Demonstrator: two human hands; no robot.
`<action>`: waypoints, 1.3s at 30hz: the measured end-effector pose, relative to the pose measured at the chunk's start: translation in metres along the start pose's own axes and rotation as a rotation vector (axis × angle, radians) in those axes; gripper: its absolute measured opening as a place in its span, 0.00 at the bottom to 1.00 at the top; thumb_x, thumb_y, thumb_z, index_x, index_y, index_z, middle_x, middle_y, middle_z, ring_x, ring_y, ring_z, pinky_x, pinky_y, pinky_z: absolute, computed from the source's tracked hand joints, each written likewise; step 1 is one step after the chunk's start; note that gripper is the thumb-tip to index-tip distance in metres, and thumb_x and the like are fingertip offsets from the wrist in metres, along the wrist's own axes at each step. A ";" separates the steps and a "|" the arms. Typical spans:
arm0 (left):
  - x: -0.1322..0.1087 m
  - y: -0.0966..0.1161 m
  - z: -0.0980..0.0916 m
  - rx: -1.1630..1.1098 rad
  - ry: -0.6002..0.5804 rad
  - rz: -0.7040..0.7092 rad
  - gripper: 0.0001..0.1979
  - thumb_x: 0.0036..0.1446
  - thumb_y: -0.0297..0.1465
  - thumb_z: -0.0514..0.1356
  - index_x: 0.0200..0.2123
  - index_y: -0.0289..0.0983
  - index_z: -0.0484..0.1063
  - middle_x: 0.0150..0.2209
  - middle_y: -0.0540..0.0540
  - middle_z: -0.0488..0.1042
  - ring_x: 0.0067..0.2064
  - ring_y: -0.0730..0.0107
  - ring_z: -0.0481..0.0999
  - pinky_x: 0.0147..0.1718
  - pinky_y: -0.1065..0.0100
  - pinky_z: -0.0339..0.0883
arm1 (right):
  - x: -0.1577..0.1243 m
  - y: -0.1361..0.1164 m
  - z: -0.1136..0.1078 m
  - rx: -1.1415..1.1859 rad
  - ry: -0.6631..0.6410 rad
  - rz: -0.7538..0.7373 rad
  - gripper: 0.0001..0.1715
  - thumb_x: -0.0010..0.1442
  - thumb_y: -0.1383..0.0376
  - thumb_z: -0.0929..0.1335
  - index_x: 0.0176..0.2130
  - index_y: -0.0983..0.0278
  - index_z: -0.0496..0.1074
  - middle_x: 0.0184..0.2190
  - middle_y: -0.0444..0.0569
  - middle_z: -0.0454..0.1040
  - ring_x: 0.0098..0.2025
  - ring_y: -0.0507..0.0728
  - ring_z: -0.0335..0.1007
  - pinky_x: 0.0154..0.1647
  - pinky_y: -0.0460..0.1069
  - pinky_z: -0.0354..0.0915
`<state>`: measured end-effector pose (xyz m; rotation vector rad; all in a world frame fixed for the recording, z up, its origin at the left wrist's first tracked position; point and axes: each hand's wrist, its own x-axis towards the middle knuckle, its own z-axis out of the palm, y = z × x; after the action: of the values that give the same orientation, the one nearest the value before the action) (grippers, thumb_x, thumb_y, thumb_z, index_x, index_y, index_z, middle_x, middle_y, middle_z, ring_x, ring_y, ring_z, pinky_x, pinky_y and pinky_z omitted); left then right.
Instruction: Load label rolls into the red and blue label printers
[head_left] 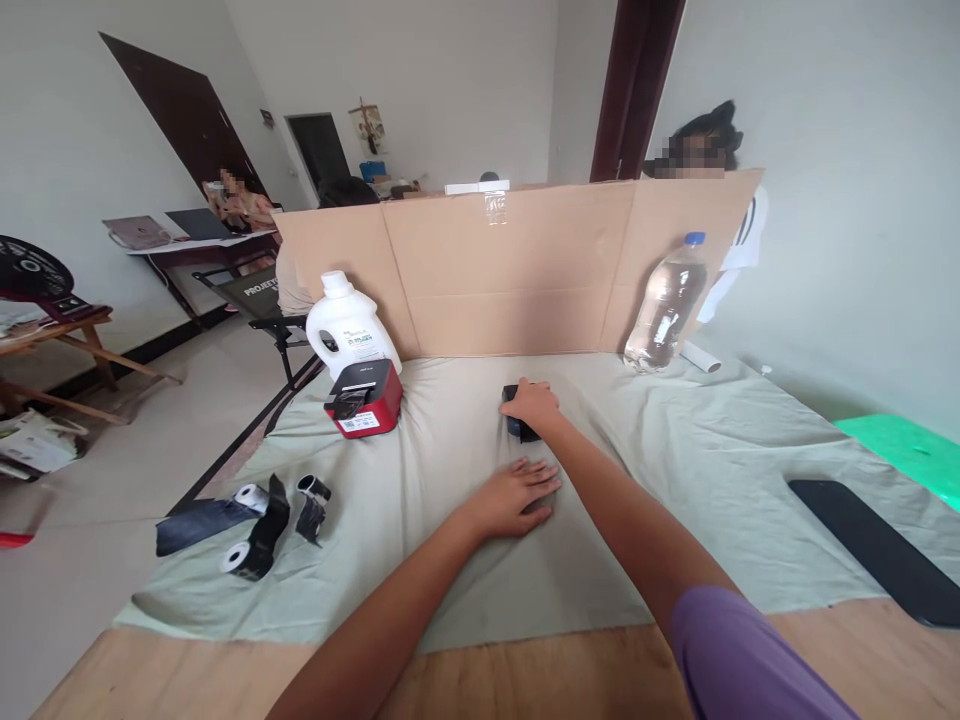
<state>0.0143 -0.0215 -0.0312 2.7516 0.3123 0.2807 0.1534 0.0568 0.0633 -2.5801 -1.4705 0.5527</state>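
Observation:
My right hand point(532, 403) reaches forward over the pale green cloth point(675, 470) and closes over a small black object point(516, 424) near the middle of the table. My left hand point(517, 495) lies flat on the cloth just in front of it, fingers stretched out, holding nothing. A red and black label printer point(364, 397) sits to the left of both hands. Small paper rolls with black wrappers point(259, 520) lie at the cloth's near left.
A cardboard screen point(510, 265) stands across the back. A white jug point(346, 322) is at its left, a clear water bottle point(667, 305) at its right. A black flat slab point(877, 545) lies at the right. Other people sit behind the screen and at a far desk.

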 end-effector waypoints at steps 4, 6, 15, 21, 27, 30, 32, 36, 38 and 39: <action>0.000 -0.002 0.002 -0.008 0.003 0.004 0.27 0.68 0.40 0.51 0.68 0.39 0.60 0.70 0.44 0.57 0.72 0.59 0.52 0.70 0.51 0.43 | 0.001 -0.003 0.008 -0.018 -0.015 0.044 0.49 0.51 0.51 0.72 0.65 0.62 0.55 0.60 0.71 0.57 0.56 0.74 0.68 0.43 0.59 0.68; 0.001 -0.001 0.002 -0.012 0.004 -0.001 0.27 0.68 0.40 0.51 0.68 0.40 0.60 0.70 0.45 0.57 0.72 0.59 0.52 0.70 0.52 0.43 | 0.000 0.003 0.005 -0.019 -0.013 0.036 0.55 0.51 0.47 0.72 0.68 0.61 0.50 0.62 0.71 0.56 0.57 0.73 0.67 0.46 0.59 0.68; 0.000 0.003 -0.003 -0.030 0.028 -0.010 0.27 0.67 0.40 0.53 0.67 0.41 0.62 0.69 0.45 0.59 0.71 0.60 0.54 0.70 0.52 0.44 | -0.035 0.060 -0.005 0.107 0.057 -0.152 0.34 0.66 0.45 0.58 0.54 0.69 0.67 0.46 0.65 0.76 0.46 0.67 0.77 0.44 0.55 0.67; 0.001 0.008 -0.013 -0.161 0.203 -0.111 0.15 0.64 0.36 0.55 0.44 0.40 0.80 0.48 0.45 0.81 0.50 0.64 0.79 0.54 0.64 0.67 | -0.017 0.099 0.015 0.258 0.180 -0.302 0.23 0.70 0.58 0.56 0.55 0.64 0.69 0.41 0.56 0.80 0.43 0.61 0.77 0.43 0.51 0.65; 0.025 -0.051 -0.043 -0.329 0.682 -0.710 0.18 0.65 0.37 0.51 0.46 0.34 0.77 0.30 0.47 0.78 0.33 0.68 0.76 0.36 0.69 0.69 | 0.022 0.114 0.034 0.355 0.171 -0.475 0.24 0.70 0.64 0.57 0.60 0.63 0.67 0.53 0.54 0.77 0.55 0.58 0.72 0.53 0.50 0.64; 0.044 -0.079 -0.046 -0.396 0.593 -0.803 0.24 0.66 0.38 0.49 0.54 0.29 0.74 0.23 0.48 0.75 0.27 0.66 0.74 0.33 0.67 0.69 | 0.020 0.108 0.044 0.351 0.212 -0.555 0.24 0.70 0.64 0.55 0.59 0.65 0.68 0.54 0.55 0.76 0.56 0.59 0.72 0.55 0.51 0.63; 0.053 -0.084 -0.041 -0.422 0.532 -0.781 0.24 0.67 0.39 0.49 0.54 0.30 0.75 0.22 0.48 0.75 0.26 0.66 0.74 0.32 0.67 0.69 | 0.012 0.103 0.046 0.333 0.233 -0.542 0.24 0.70 0.65 0.56 0.58 0.68 0.67 0.52 0.58 0.77 0.53 0.60 0.73 0.54 0.51 0.64; 0.050 -0.069 -0.033 -0.435 0.502 -0.709 0.23 0.67 0.39 0.48 0.56 0.36 0.75 0.34 0.47 0.81 0.35 0.64 0.78 0.38 0.67 0.70 | -0.010 0.101 0.046 0.331 0.209 -0.524 0.21 0.68 0.66 0.57 0.54 0.69 0.70 0.45 0.59 0.79 0.46 0.61 0.76 0.48 0.51 0.66; 0.041 -0.058 -0.031 -0.439 0.498 -0.664 0.24 0.67 0.40 0.48 0.56 0.36 0.75 0.39 0.46 0.82 0.38 0.63 0.78 0.42 0.66 0.70 | -0.021 0.107 0.049 0.369 0.198 -0.558 0.21 0.68 0.66 0.57 0.53 0.66 0.70 0.43 0.57 0.79 0.44 0.60 0.76 0.47 0.51 0.67; 0.037 -0.053 -0.031 -0.441 0.494 -0.654 0.25 0.67 0.41 0.48 0.56 0.36 0.75 0.40 0.46 0.82 0.39 0.63 0.78 0.43 0.65 0.70 | -0.025 0.110 0.052 0.390 0.199 -0.571 0.21 0.68 0.65 0.57 0.53 0.66 0.70 0.43 0.57 0.78 0.44 0.60 0.75 0.47 0.52 0.68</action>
<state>0.0327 0.0460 -0.0169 1.9824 1.0940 0.7375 0.2111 -0.0259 -0.0090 -1.7587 -1.7167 0.4315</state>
